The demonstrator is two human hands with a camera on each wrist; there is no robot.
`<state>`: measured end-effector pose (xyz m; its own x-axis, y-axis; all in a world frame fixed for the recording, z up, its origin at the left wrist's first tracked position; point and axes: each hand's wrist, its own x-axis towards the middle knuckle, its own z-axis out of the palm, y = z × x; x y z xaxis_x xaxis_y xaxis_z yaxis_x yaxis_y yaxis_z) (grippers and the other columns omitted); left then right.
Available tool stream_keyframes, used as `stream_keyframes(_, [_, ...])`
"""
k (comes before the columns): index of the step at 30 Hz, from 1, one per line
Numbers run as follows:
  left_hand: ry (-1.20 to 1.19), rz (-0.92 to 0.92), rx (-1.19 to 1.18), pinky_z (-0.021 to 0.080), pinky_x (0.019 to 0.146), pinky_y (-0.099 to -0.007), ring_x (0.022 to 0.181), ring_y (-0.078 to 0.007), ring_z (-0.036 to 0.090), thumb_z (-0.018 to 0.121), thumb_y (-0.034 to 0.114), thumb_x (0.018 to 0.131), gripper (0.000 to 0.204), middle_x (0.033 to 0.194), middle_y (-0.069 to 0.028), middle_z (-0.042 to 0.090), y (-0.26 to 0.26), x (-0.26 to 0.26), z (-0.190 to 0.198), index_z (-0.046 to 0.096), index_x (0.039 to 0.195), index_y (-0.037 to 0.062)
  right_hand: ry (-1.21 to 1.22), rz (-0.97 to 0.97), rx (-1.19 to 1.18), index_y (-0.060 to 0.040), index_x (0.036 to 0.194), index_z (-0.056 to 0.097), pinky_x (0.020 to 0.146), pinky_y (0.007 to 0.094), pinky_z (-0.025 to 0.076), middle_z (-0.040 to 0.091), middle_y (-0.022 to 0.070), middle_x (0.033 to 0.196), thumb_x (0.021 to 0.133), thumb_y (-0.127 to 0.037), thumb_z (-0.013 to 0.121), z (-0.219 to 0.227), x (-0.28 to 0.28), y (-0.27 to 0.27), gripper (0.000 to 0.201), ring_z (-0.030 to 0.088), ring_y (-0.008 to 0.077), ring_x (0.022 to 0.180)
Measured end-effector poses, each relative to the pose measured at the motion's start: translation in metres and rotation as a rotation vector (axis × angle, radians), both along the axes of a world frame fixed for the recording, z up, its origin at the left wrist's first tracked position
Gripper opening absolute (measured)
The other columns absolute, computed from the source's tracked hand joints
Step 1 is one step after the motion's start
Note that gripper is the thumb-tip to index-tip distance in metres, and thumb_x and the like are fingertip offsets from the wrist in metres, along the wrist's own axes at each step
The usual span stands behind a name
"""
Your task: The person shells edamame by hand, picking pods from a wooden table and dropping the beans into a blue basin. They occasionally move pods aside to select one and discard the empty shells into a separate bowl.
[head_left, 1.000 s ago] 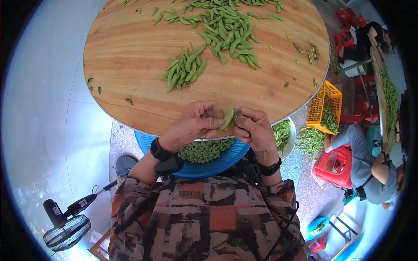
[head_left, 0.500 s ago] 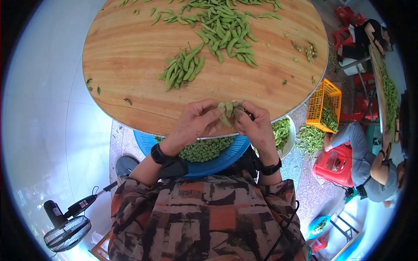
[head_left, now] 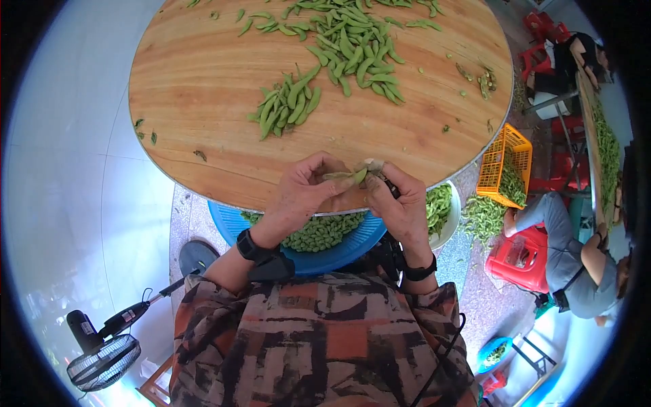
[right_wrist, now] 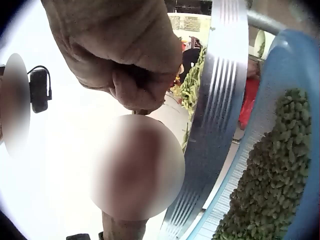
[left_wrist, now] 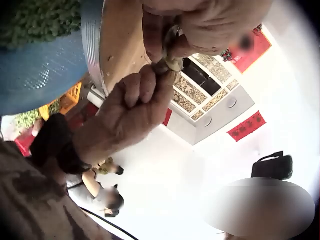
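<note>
Over the table's near edge, the left hand [head_left: 302, 193] pinches a green pod [head_left: 360, 176] between thumb and fingers. Touching the pod's other end, the right hand [head_left: 400, 203] has its fingers curled round it, with something dark at the index finger. The left wrist view shows the left hand [left_wrist: 205, 25] and the right hand [left_wrist: 125, 112] meeting at the pod [left_wrist: 174, 62]. In the right wrist view the right hand [right_wrist: 120, 55] is curled, its hold mostly hidden. Below the edge sits a blue basket [head_left: 376, 234] of shelled green beans [head_left: 322, 233].
On the round wooden table [head_left: 203, 102] lie a small pod pile [head_left: 288, 105], a larger pile [head_left: 352, 51] and scraps [head_left: 487, 83]. A white bucket [head_left: 453, 220] of pods, an orange crate [head_left: 498, 163] and a red stool [head_left: 522, 258] stand right. A fan [head_left: 105, 359] is at lower left.
The pod between the hands has turned from upright to nearly level. Both hands stay close together above the table edge, with small shifts of the fingers.
</note>
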<state>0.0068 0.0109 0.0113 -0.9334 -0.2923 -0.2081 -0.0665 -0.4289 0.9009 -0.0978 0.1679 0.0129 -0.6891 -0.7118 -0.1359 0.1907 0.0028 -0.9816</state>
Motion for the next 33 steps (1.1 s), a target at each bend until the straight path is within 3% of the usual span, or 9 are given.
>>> stream_keyframes(9, [-0.029, 0.078, -0.645, 0.043, 0.057, -0.0191, 0.068, -0.0044, 0.056, 0.064, 0.007, 0.094, 0.017, 0.083, 0.0003, 0.061, 0.009, 0.008, -0.003, 0.063, 0.11, 0.0015, -0.018, 0.13, 0.023, 0.0046, 0.115, 0.061, 0.05, 0.0201, 0.037, 0.052, 0.0, 0.085, 0.095, -0.001, 0.052, 0.01, -0.003, 0.002, 0.022, 0.045, 0.0041, 0.059])
stream_keyframes(12, [-0.176, 0.047, -0.341, 0.044, 0.058, -0.0196, 0.071, -0.0054, 0.057, 0.063, 0.007, 0.094, 0.018, 0.091, -0.0016, 0.063, 0.011, 0.009, -0.003, 0.063, 0.112, 0.0018, -0.06, 0.126, -0.04, 0.0038, 0.115, 0.062, 0.048, 0.0208, 0.035, 0.051, -0.0003, 0.078, 0.096, -0.003, 0.051, 0.006, -0.003, 0.001, 0.022, 0.042, 0.0043, 0.055])
stream_keyframes(14, [-0.051, -0.006, 0.563, 0.045, 0.058, -0.02, 0.074, -0.0062, 0.058, 0.063, 0.006, 0.094, 0.017, 0.098, -0.0029, 0.065, 0.006, 0.01, -0.016, 0.063, 0.111, 0.0029, -0.224, 0.167, -0.114, 0.0035, 0.114, 0.062, 0.047, 0.0206, 0.033, 0.049, -0.001, 0.073, 0.096, -0.003, 0.051, -0.001, -0.008, 0.004, 0.022, 0.041, 0.0042, 0.054])
stream_keyframes(19, [-0.027, -0.045, 0.564, 0.047, 0.061, -0.0224, 0.076, -0.0081, 0.06, 0.063, 0.008, 0.094, 0.014, 0.096, -0.0023, 0.067, 0.01, 0.008, -0.001, 0.063, 0.108, 0.0037, -0.486, 0.207, -0.217, 0.0029, 0.114, 0.063, 0.046, 0.0196, 0.03, 0.044, -0.0041, 0.061, 0.097, -0.004, 0.051, 0.0, -0.01, 0.004, 0.022, 0.038, 0.0037, 0.051])
stream_keyframes(21, [0.036, -0.111, 0.498, 0.047, 0.063, -0.023, 0.076, -0.0089, 0.06, 0.063, 0.008, 0.094, 0.013, 0.094, -0.0019, 0.067, 0.009, 0.006, 0.002, 0.063, 0.106, 0.0032, -0.324, 0.118, -0.026, 0.0029, 0.107, 0.064, 0.049, 0.021, 0.033, 0.046, -0.0032, 0.066, 0.095, -0.004, 0.054, 0.007, -0.003, 0.002, 0.017, 0.041, 0.0057, 0.054])
stream_keyframes(23, [-0.083, -0.041, -0.355, 0.047, 0.064, -0.0233, 0.075, -0.0091, 0.059, 0.063, 0.011, 0.095, 0.012, 0.089, -0.0014, 0.066, 0.01, 0.005, 0.004, 0.063, 0.102, 0.0017, -0.13, 0.105, 0.052, 0.003, 0.103, 0.064, 0.051, 0.0225, 0.035, 0.048, -0.0005, 0.067, 0.093, -0.003, 0.056, 0.006, 0.004, 0.002, 0.014, 0.044, 0.0083, 0.056])
stream_keyframes(26, [-0.048, -0.086, -0.892, 0.047, 0.059, -0.0254, 0.068, -0.01, 0.06, 0.056, 0.011, 0.098, 0.019, 0.078, -0.0016, 0.065, -0.002, 0.009, 0.0, 0.065, 0.11, 0.0003, 0.189, 0.064, 0.148, 0.0032, 0.096, 0.062, 0.055, 0.0254, 0.039, 0.052, 0.0058, 0.071, 0.088, 0.0, 0.058, 0.009, 0.009, 0.0, 0.009, 0.048, 0.0134, 0.061])
stream_keyframes(30, [-0.024, -0.114, -1.004, 0.046, 0.062, -0.0219, 0.072, -0.0062, 0.056, 0.061, 0.017, 0.098, 0.02, 0.08, 0.0008, 0.062, -0.011, 0.004, 0.012, 0.064, 0.109, 0.0007, 0.412, -0.01, 0.13, 0.0027, 0.095, 0.062, 0.057, 0.0303, 0.042, 0.055, 0.0142, 0.076, 0.085, 0.003, 0.059, 0.01, 0.015, -0.003, 0.01, 0.055, 0.0221, 0.062])
stream_keyframes(33, [-0.236, -0.27, -0.336, 0.047, 0.062, -0.0211, 0.07, -0.0054, 0.056, 0.058, 0.019, 0.099, 0.025, 0.08, 0.0011, 0.063, -0.015, 0.005, 0.014, 0.062, 0.116, 0.0015, 0.652, -0.102, 0.128, 0.0016, 0.098, 0.062, 0.057, 0.0336, 0.046, 0.057, 0.0148, 0.08, 0.084, 0.004, 0.059, 0.008, 0.02, -0.01, 0.014, 0.058, 0.0277, 0.064])
